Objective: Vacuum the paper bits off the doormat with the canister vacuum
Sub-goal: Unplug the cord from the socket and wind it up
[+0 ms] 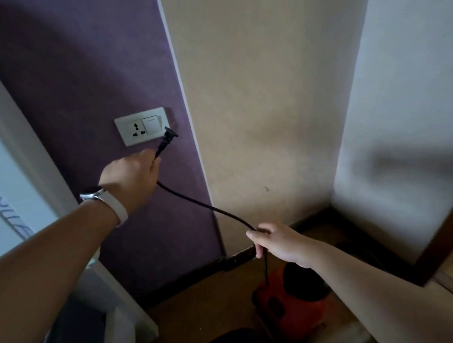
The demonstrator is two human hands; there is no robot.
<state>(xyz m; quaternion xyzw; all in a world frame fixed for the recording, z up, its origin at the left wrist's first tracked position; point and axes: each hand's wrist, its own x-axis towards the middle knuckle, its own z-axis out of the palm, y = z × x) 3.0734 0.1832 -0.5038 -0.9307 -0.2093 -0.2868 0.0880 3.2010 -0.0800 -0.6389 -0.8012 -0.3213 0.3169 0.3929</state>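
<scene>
Plug (169,135) is held just right of socket (135,130), centre-left, by L hand (131,176), fingers curled round cord (209,206). Slack is gripped by R hand (276,241) for reach. Vacuum (287,307): lower right; doormat unseen.

My left hand (131,177) was up near the white plastic wall socket plate (141,126) on the purple wall (70,74). The black plug (169,135) sat at the plate's lower right corner, above my fingers. The thin black cord (209,206) ran from my left hand down and right to my right hand (276,241), then dropped to the orange canister vacuum (287,307) on the brown wooden floor (201,317) below.
</scene>
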